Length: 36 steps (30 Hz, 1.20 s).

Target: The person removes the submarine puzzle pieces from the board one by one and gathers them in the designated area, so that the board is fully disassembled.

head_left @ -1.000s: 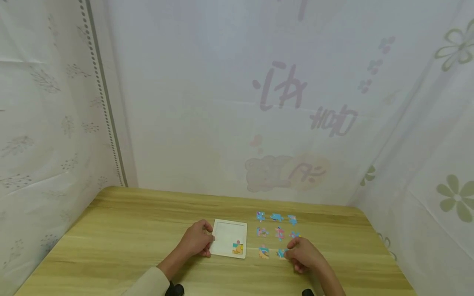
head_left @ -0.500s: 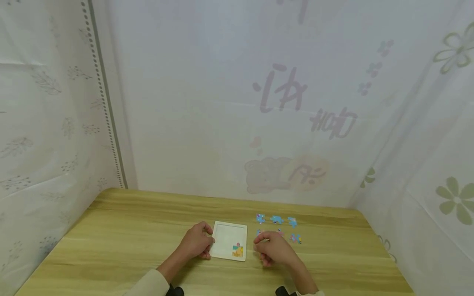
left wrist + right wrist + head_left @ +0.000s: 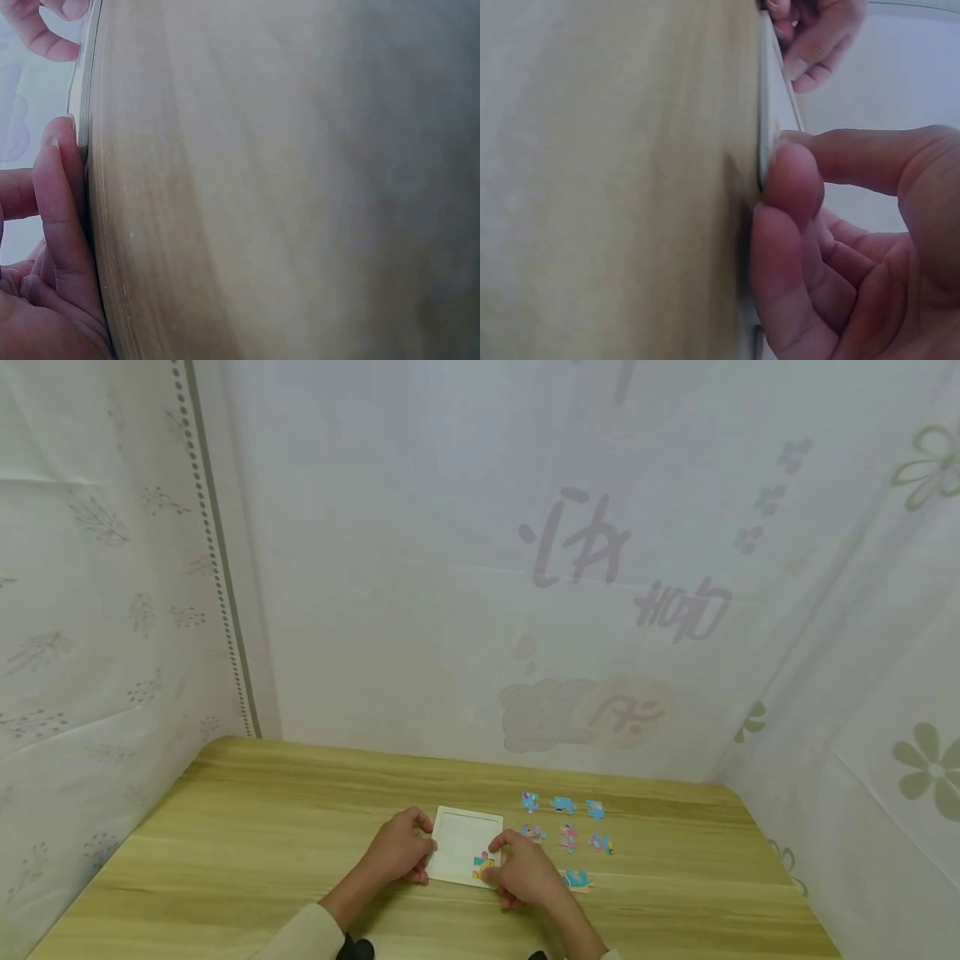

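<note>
A shallow white square puzzle tray [image 3: 459,843] lies on the table. My left hand [image 3: 397,848] grips its left edge, thumb on the near side of the frame. In the tray's near right corner sits a yellow and teal jigsaw piece [image 3: 480,865], partly covered. My right hand [image 3: 527,875] is at that corner, with fingertips on or against the piece. Its index finger lies apart from the thumb in the head view. In the right wrist view its fingertips [image 3: 791,176] meet close to the tray edge [image 3: 769,75]. Whether they pinch the piece is hidden.
Right of the tray lie several loose jigsaw pieces in rows, among them a blue piece [image 3: 530,802] at the back and a teal piece [image 3: 576,881] beside my right hand. The wooden table [image 3: 300,827] ends at a printed curtain [image 3: 420,610] behind.
My right hand has moved left from the loose near-row piece, passing over the table, to the tray's near right corner. My left hand has stayed on the tray's left edge.
</note>
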Tool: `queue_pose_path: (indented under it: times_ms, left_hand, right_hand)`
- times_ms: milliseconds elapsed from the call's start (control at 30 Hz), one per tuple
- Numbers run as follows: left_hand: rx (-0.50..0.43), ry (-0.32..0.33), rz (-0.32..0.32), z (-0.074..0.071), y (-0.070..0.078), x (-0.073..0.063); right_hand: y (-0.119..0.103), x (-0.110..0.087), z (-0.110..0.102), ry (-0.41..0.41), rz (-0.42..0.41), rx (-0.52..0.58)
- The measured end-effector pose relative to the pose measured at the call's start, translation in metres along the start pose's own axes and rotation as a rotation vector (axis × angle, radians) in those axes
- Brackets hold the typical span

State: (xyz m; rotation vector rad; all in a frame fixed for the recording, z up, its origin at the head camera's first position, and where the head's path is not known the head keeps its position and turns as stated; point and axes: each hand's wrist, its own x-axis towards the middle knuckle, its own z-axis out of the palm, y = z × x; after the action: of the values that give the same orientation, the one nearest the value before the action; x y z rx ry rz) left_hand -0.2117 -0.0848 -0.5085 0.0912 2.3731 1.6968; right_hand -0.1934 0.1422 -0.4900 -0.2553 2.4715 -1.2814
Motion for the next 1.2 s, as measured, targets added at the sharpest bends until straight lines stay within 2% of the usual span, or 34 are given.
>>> queue_pose_path:
  times_ms: [400,667,867,1033,1200]
  left_hand:
    - [0.017,0.001,0.005,0.0,0.0,-0.001]
    - [0.025,0.011,0.008,0.0,0.0,0.0]
    - [0.012,0.004,0.008,0.0,0.0,0.0]
    - [0.005,-0.002,0.01,0.0,0.001,-0.001]
    - [-0.001,0.001,0.001,0.0,0.004,-0.001]
  right_hand:
    - [0.002,-0.002,0.003,0.017,-0.004,-0.104]
    - [0.004,0.001,0.0,-0.037,-0.04,-0.032]
    - [0.007,0.002,-0.004,-0.075,-0.083,-0.018]
    - [0.008,-0.001,-0.01,-0.067,-0.104,0.027]
    - [0.004,-0.004,-0.023,-0.047,-0.086,0.107]
